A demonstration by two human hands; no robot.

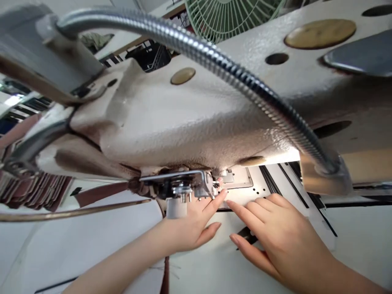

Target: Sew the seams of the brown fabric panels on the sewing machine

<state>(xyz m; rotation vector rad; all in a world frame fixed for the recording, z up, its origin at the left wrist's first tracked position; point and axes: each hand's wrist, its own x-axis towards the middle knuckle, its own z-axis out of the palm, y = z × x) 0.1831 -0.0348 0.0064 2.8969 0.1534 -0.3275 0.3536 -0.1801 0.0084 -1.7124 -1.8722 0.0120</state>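
Observation:
A sewing machine [183, 118] fills the upper view, and its head mechanism [180, 188] hides part of my left hand. My left hand [190, 228] reaches under that mechanism with its fingers stretched out and thumb apart, fingertips at the lit metal needle plate [239, 179]. To the right, my right hand [281, 232] hovers or rests over the table, index finger pointing at the plate's edge and thumb spread away. A dark pointed tool [248, 235] shows between that thumb and index finger; whether it lies on the table or touches the palm is hidden.
A ribbed metal lamp neck [196, 38] arches over the machine to a lamp head [324, 175]. Stacked reddish pieces [39, 188] lie at the left. Black strips [294, 183] lie right of the plate. A green fan [232, 16] stands behind.

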